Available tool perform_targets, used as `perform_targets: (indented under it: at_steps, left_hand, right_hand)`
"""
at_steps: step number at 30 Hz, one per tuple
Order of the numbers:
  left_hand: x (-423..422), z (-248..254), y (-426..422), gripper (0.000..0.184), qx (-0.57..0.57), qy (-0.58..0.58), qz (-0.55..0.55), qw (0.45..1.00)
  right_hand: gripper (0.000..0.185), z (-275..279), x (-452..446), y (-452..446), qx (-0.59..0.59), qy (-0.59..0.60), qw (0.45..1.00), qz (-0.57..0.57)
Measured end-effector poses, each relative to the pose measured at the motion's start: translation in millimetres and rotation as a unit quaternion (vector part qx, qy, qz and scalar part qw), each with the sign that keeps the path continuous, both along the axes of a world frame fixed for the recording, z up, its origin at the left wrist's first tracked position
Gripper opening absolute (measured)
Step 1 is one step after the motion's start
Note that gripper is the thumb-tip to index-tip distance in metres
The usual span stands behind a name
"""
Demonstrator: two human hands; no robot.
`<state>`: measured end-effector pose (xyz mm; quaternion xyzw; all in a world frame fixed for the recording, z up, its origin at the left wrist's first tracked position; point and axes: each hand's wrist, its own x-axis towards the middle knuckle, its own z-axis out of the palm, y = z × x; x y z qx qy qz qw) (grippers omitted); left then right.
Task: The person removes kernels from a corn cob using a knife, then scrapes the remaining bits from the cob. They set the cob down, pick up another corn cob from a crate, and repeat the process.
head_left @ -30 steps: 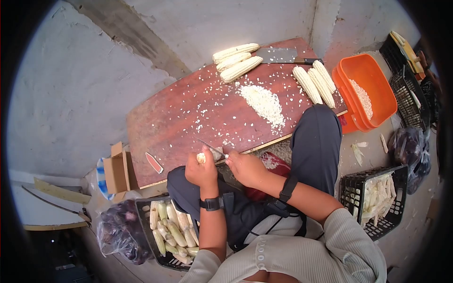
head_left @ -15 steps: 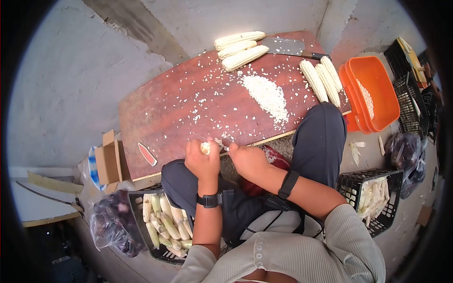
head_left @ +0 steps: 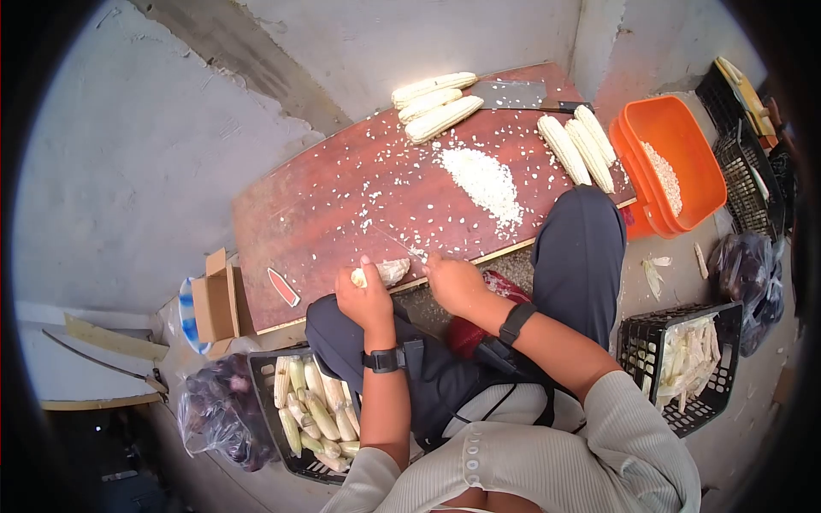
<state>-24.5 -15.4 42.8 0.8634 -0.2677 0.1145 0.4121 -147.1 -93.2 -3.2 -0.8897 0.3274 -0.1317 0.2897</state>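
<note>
My left hand [head_left: 364, 301] is closed around a corn cob [head_left: 392, 272], which lies sideways over the near edge of the red-brown board [head_left: 299, 205]. My right hand [head_left: 457, 285] grips a knife [head_left: 398, 240] by its handle, just right of the cob. The thin blade points up and left over the board, apart from the cob. Loose white kernels [head_left: 483, 184] form a pile beyond my hands, with more scattered around it. Three whole cobs [head_left: 443, 118] lie at the far edge and three others [head_left: 581, 147] at the right.
A cleaver [head_left: 513, 94] rests at the board's back. On its left lies a red pointed piece with a pale edge [head_left: 283, 287]. An orange bucket [head_left: 631, 145] holds kernels. Crates stand left [head_left: 295, 466] with corn and right [head_left: 723, 385] with husks. A cardboard box [head_left: 214, 299] is at left.
My hands have moved apart slightly. The knife has come away from the cob, and more of the cob shows beside my left hand. The whole view has shifted a little.
</note>
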Motion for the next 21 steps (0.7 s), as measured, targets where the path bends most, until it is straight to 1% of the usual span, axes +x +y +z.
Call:
perform_targets:
  at_steps: [2,3,6,7,9,12,13,14,15,16,17,19,20,21]
  left_hand:
    - [-1,-3,0,0.034,-0.009,0.004,-0.010,1.000]
    - [-2,-5,0,0.035,-0.014,0.008,-0.014,1.000]
    - [-2,-3,0,0.034,0.008,-0.010,-0.014,1.000]
    - [-3,-2,-1,0.034,-0.004,-0.025,-0.018,1.000]
    - [-7,0,-3,0.032,-0.025,-0.053,-0.024,0.998]
    - [-8,6,0,0.028,0.006,-0.026,-0.070,0.997]
    - [-10,6,1,0.028,0.013,-0.037,-0.080,0.996]
    - [-14,4,-2,0.028,0.018,-0.050,-0.091,0.994]
    - [-15,4,-4,0.027,0.022,-0.063,-0.103,0.992]
    - [-13,4,-3,0.027,0.020,-0.060,-0.079,0.995]
    - [-9,3,-4,0.027,0.014,-0.060,-0.056,0.997]
    - [0,-4,-6,0.029,0.003,-0.057,-0.011,0.998]
    - [1,-7,1,0.030,0.005,-0.043,-0.005,0.999]
    - [4,-8,2,0.030,0.000,-0.033,-0.001,0.999]
  right_hand:
    - [0.019,38,-13,11,-0.006,-0.038,0.999,0.002]
    - [0.019,48,-17,16,-0.032,-0.046,0.998,0.013]
    - [0.023,50,-20,31,-0.032,-0.009,0.999,0.026]
    - [0.023,42,-18,35,-0.039,-0.017,0.999,0.011]
    - [0.021,36,-13,35,-0.046,-0.015,0.999,0.010]
    - [0.016,33,-6,27,-0.082,0.016,0.996,0.025]
    - [0.014,33,-3,23,-0.099,0.029,0.994,0.032]
    - [0.013,16,-1,14,-0.069,0.041,0.996,0.043]
    - [0.012,-15,-1,4,-0.040,0.053,0.996,0.052]
    - [0.011,-33,-2,-2,-0.011,0.064,0.996,0.059]
    - [0.016,-30,-4,-3,-0.006,0.060,0.996,0.065]
    - [0.019,-23,-1,-6,0.019,0.065,0.997,0.036]
    - [0.021,-22,-2,1,0.038,0.071,0.996,0.027]
    - [0.024,-16,-2,2,0.037,0.052,0.998,0.012]
